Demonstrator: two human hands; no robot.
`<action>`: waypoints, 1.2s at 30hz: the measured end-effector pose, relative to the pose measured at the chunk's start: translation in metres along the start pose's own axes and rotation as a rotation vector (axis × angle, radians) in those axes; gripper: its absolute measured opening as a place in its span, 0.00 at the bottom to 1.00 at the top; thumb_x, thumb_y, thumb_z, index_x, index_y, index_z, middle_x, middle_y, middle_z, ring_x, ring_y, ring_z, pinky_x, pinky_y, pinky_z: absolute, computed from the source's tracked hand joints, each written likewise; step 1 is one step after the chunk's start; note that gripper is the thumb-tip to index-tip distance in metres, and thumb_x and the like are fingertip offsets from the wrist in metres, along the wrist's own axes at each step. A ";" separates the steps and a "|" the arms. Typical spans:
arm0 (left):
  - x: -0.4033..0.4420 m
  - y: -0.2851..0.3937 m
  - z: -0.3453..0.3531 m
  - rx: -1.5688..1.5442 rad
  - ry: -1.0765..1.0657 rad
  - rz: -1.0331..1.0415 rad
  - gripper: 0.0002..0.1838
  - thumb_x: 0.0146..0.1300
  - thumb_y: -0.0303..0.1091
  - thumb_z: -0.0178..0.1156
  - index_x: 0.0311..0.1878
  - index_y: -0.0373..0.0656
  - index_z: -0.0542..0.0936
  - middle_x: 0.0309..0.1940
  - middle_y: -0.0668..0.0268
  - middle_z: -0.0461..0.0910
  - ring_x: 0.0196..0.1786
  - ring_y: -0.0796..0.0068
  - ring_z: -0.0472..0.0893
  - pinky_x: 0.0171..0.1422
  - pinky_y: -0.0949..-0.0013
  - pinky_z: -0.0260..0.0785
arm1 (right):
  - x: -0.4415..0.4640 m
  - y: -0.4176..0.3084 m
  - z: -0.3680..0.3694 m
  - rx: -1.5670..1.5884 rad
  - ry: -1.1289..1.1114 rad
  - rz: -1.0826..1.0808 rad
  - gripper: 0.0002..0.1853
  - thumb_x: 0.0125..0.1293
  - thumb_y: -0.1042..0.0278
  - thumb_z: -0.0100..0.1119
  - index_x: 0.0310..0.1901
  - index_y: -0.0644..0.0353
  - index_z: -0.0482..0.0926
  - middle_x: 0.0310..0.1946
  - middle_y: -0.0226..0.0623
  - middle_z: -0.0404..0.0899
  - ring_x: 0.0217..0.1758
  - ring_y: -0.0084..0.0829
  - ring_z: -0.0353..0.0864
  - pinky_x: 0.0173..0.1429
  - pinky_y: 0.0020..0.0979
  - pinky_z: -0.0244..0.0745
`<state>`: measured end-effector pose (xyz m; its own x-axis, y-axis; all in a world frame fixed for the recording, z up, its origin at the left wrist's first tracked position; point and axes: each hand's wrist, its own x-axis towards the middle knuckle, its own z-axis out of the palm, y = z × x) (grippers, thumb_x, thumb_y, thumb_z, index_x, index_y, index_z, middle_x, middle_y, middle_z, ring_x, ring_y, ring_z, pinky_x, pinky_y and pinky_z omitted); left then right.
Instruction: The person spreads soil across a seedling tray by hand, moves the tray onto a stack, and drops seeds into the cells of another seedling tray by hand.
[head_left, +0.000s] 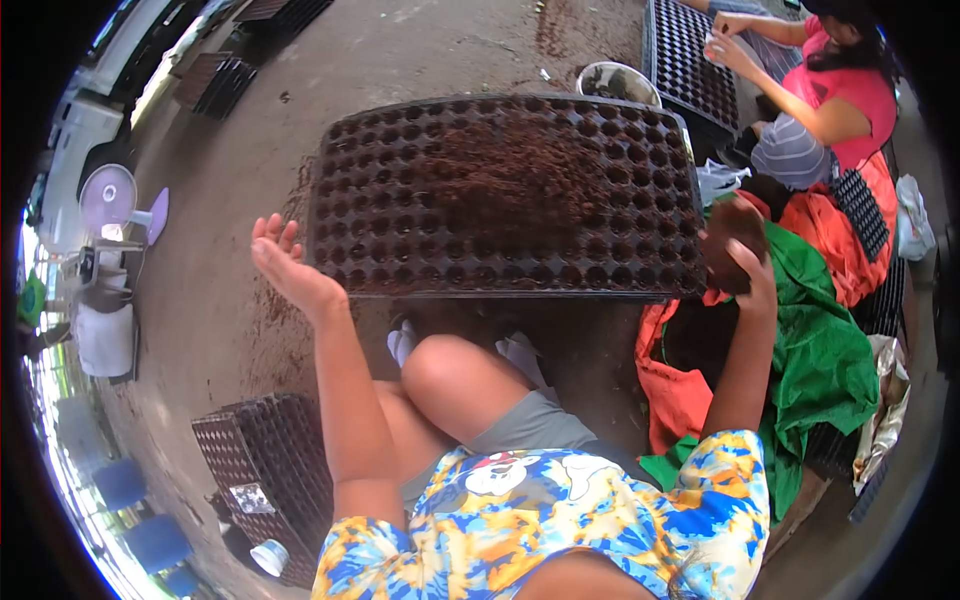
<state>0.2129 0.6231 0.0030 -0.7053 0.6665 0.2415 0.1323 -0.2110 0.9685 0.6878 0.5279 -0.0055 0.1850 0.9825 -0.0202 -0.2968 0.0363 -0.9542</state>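
Observation:
A black seedling tray [375, 240] with many round cells lies in front of my knees. Loose brown soil [510, 175] is heaped over its middle and right part, and many cells along the edges look dark and hollow. My left hand [285, 262] is raised beside the tray's left edge, palm up, fingers apart, holding nothing. At the right edge, my right hand [745, 265] has its fingers around a dark brown clump of soil [735, 235], which hides some of the fingers.
A green sheet [810, 350] and an orange sack [675, 400] lie to the right. Stacked trays [270, 450] stand lower left. A white bucket [618, 80] sits behind the tray. Upper right, another person [850, 110] sits by more trays. A fan [108, 200] stands far left.

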 end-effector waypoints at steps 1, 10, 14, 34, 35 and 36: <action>0.002 0.000 -0.002 -0.015 0.011 0.000 0.27 0.70 0.56 0.38 0.58 0.43 0.67 0.50 0.68 0.74 0.49 0.76 0.73 0.52 0.71 0.57 | 0.020 -0.004 0.028 -0.128 -0.079 0.030 0.32 0.51 0.69 0.63 0.60 0.57 0.65 0.55 0.37 0.69 0.59 0.33 0.69 0.59 0.36 0.68; 0.013 0.009 -0.031 -0.153 0.092 -0.047 0.28 0.69 0.57 0.38 0.58 0.44 0.66 0.50 0.68 0.73 0.48 0.75 0.72 0.51 0.70 0.56 | 0.107 0.064 0.166 -1.439 -0.182 -0.192 0.41 0.53 0.29 0.53 0.67 0.38 0.60 0.70 0.46 0.50 0.71 0.48 0.52 0.69 0.46 0.51; 0.016 0.018 -0.043 -0.217 0.114 -0.059 0.28 0.69 0.58 0.38 0.58 0.44 0.66 0.51 0.66 0.73 0.49 0.74 0.72 0.52 0.70 0.55 | 0.115 0.118 0.183 -1.455 -0.157 -0.270 0.40 0.53 0.26 0.49 0.65 0.37 0.62 0.68 0.48 0.56 0.71 0.52 0.50 0.69 0.53 0.46; -0.022 0.027 -0.009 -0.265 -0.113 -0.078 0.31 0.68 0.60 0.37 0.59 0.43 0.66 0.51 0.65 0.73 0.50 0.73 0.71 0.56 0.68 0.55 | 0.240 0.132 0.157 -1.196 0.115 -0.436 0.27 0.64 0.38 0.45 0.54 0.49 0.77 0.56 0.41 0.73 0.64 0.38 0.67 0.66 0.36 0.57; -0.022 0.026 -0.010 -0.267 -0.111 -0.081 0.31 0.68 0.60 0.37 0.59 0.43 0.66 0.51 0.65 0.73 0.50 0.73 0.71 0.56 0.68 0.55 | 0.243 0.128 0.154 -1.167 0.060 -0.191 0.29 0.64 0.36 0.42 0.54 0.49 0.76 0.55 0.39 0.75 0.63 0.36 0.70 0.67 0.36 0.57; -0.020 0.025 -0.011 -0.267 -0.107 -0.084 0.30 0.68 0.60 0.37 0.59 0.43 0.66 0.51 0.65 0.73 0.50 0.73 0.71 0.56 0.68 0.55 | 0.247 0.131 0.158 -1.168 0.013 -0.192 0.29 0.64 0.36 0.42 0.54 0.49 0.76 0.54 0.39 0.76 0.62 0.36 0.70 0.67 0.36 0.58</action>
<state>0.2230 0.5965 0.0220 -0.6264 0.7583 0.1805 -0.1214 -0.3236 0.9384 0.5464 0.8041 -0.0884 0.1443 0.9770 0.1568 0.7716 -0.0119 -0.6360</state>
